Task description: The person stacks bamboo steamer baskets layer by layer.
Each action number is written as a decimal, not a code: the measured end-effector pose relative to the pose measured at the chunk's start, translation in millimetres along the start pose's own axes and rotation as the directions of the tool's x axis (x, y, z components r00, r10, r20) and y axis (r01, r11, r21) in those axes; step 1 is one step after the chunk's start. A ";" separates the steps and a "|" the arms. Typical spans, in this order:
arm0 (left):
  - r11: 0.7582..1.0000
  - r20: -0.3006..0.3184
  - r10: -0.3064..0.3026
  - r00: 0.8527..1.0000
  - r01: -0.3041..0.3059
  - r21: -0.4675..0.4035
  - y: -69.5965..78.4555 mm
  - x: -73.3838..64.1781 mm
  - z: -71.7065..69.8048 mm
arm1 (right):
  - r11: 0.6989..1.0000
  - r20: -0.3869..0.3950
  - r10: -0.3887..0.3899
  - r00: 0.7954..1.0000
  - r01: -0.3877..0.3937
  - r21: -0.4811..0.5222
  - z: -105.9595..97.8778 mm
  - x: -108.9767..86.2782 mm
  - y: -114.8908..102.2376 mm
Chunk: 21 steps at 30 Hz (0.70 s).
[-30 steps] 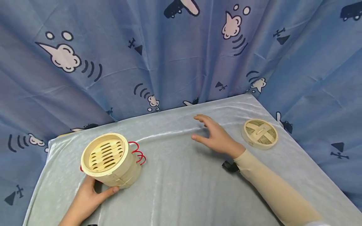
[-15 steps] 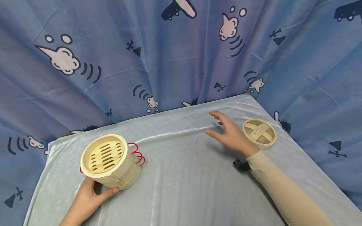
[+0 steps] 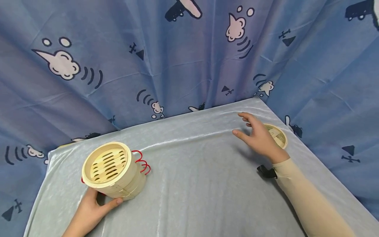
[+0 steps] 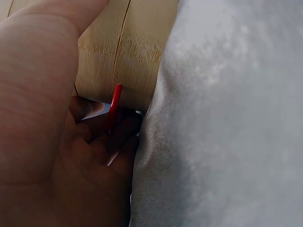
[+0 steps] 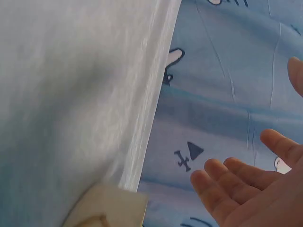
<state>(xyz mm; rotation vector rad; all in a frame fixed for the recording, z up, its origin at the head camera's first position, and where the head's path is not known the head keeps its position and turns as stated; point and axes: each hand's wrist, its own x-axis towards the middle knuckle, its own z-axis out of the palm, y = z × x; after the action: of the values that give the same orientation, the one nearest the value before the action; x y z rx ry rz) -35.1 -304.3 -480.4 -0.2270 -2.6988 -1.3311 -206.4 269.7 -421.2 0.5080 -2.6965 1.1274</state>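
Observation:
A two-tier bamboo steamer [image 3: 128, 182] with slotted top sits at the left of the cloth-covered table. My left hand [image 3: 93, 209] grips its near lower side, the thumb along the wall and the fingers round the base. Red loops [image 3: 144, 163] stick out on the steamer's right; the left wrist view shows another red loop [image 4: 115, 104] by the fingers. Over at the right, my right hand [image 3: 260, 136] holds nothing, its fingers apart and slightly bent. It partly covers the round bamboo lid [image 3: 279, 136], whose pale edge [image 5: 113, 208] shows low in the right wrist view.
Pale grey velvety cloth [image 3: 189, 184] covers the table between the two hands. A blue patterned curtain [image 3: 177, 65] hangs along the back and right edges. A black strap [image 3: 266, 171] is on the right wrist.
My right hand has moved rightward and slightly away from me, from mid-table to in front of the lid. The left hand and steamer stay in place; the head view has shifted slightly.

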 end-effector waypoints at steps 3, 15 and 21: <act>1.000 0.002 -0.010 1.000 0.010 0.001 -0.3 -1.0 -0.8 | 1.000 -0.002 0.017 1.000 -0.017 0.007 -5.7 -2.4 4.6; 1.000 -0.009 -0.023 1.000 0.023 0.007 -4.2 -4.4 4.3 | 0.997 -0.005 0.045 0.999 -0.046 -0.064 -30.4 -21.9 33.0; 0.998 -0.028 -0.039 0.999 0.040 0.046 -1.9 -7.5 5.4 | 0.993 0.013 0.062 0.998 -0.060 -0.103 -40.7 -31.0 45.1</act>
<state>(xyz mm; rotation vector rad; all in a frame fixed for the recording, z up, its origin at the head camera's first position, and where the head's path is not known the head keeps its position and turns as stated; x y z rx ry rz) -28.4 -301.7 -486.5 -0.1512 -2.7221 -1.2701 -193.4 335.8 -431.3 0.4231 -2.7842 0.9961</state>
